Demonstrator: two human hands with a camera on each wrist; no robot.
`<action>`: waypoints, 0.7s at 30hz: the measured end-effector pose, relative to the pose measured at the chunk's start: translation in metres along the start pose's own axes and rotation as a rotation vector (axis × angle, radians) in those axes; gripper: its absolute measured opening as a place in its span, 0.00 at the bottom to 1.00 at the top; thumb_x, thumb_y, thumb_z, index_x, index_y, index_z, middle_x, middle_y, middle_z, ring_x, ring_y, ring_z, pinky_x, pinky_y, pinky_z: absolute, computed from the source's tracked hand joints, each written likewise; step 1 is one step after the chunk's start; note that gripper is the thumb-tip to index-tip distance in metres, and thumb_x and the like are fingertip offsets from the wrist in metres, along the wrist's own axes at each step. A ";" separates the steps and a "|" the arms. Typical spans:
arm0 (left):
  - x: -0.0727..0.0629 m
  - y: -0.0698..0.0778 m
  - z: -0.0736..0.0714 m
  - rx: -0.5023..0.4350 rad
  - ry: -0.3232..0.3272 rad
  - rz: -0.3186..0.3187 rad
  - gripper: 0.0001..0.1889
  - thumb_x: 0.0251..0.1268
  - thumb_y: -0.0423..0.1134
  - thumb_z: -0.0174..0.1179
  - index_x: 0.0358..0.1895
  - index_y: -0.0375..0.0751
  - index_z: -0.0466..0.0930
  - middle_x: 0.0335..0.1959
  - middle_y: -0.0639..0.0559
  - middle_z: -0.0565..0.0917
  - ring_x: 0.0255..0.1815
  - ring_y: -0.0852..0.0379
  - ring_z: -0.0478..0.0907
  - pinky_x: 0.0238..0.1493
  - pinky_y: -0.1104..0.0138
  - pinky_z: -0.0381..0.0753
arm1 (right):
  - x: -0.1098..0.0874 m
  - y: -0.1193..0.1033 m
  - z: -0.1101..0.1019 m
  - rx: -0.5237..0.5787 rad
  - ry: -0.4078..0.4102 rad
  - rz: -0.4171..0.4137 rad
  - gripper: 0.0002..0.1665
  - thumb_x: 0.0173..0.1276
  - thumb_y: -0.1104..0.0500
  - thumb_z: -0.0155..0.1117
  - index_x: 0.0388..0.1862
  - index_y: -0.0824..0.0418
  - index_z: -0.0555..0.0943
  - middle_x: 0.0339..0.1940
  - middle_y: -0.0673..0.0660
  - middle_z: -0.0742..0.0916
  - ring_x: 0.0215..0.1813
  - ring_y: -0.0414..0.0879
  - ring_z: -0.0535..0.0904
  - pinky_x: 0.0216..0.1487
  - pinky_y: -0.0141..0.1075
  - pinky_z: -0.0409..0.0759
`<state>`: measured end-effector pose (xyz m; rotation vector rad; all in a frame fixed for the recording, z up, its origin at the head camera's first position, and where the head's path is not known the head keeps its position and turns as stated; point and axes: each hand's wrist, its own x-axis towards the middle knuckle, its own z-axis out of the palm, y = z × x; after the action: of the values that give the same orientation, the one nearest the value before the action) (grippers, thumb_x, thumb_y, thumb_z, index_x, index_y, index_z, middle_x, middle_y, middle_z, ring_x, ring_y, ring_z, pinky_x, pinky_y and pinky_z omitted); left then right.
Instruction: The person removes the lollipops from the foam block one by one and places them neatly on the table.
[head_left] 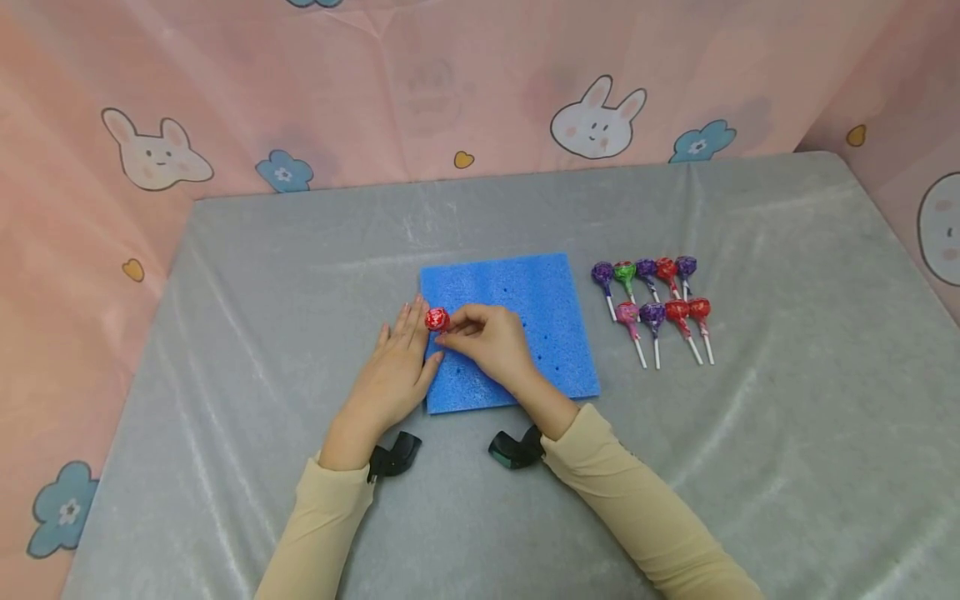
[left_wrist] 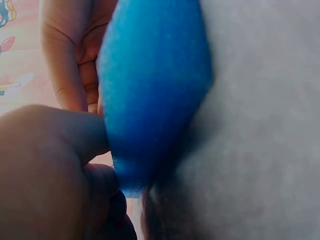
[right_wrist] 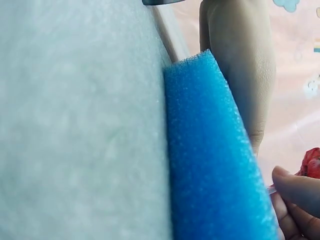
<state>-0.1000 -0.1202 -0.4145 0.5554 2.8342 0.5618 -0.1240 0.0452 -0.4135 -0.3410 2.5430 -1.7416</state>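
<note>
My right hand (head_left: pixel 495 337) pinches a red-wrapped lollipop (head_left: pixel 437 318) between thumb and fingers, its round head upward, over the left part of a blue foam block (head_left: pixel 495 279). The right wrist view shows the thumb on the stick just below the red head (right_wrist: pixel 312 162). Whether the stick's lower end is in the foam cannot be seen. My left hand (head_left: pixel 393 367) lies with straight fingers along the block's left edge, thumb on its top. In the left wrist view the foam's side (left_wrist: pixel 155 85) stands beside that hand (left_wrist: pixel 45 170). Several small dark holes dot the foam.
Two rows of wrapped lollipops lie right of the block: a back row with a green one (head_left: pixel 624 271) and a front row with a pink one (head_left: pixel 627 313), among purple and red ones. A grey cloth (head_left: pixel 787 450) covers the table; a pink patterned curtain (head_left: pixel 495 100) hangs behind.
</note>
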 end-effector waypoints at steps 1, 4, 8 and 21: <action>0.000 0.000 0.000 -0.001 -0.002 -0.002 0.33 0.76 0.46 0.40 0.74 0.33 0.41 0.76 0.43 0.40 0.76 0.49 0.35 0.71 0.49 0.39 | 0.000 0.001 0.000 0.012 0.001 0.001 0.08 0.53 0.65 0.73 0.31 0.68 0.84 0.28 0.59 0.87 0.30 0.46 0.84 0.33 0.33 0.81; 0.000 0.000 0.000 0.000 -0.003 -0.004 0.33 0.76 0.47 0.40 0.74 0.34 0.39 0.76 0.43 0.40 0.76 0.49 0.35 0.71 0.50 0.39 | 0.000 0.002 -0.001 0.037 0.007 0.005 0.09 0.53 0.65 0.73 0.31 0.69 0.84 0.29 0.59 0.87 0.30 0.46 0.84 0.34 0.34 0.81; 0.000 0.001 0.000 -0.001 0.002 -0.001 0.34 0.76 0.46 0.40 0.74 0.34 0.39 0.76 0.43 0.40 0.76 0.48 0.36 0.71 0.49 0.39 | 0.000 0.002 -0.002 0.050 0.011 0.010 0.09 0.54 0.65 0.73 0.32 0.69 0.84 0.30 0.60 0.88 0.31 0.47 0.84 0.35 0.34 0.81; 0.000 0.001 0.001 0.005 0.016 0.005 0.34 0.75 0.46 0.41 0.74 0.34 0.38 0.76 0.43 0.41 0.76 0.48 0.36 0.71 0.49 0.40 | 0.001 0.005 -0.004 0.147 0.043 -0.001 0.08 0.58 0.67 0.69 0.35 0.72 0.84 0.33 0.63 0.87 0.34 0.50 0.84 0.37 0.34 0.81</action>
<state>-0.0995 -0.1196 -0.4148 0.5618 2.8503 0.5632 -0.1267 0.0509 -0.4166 -0.3016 2.4236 -1.9434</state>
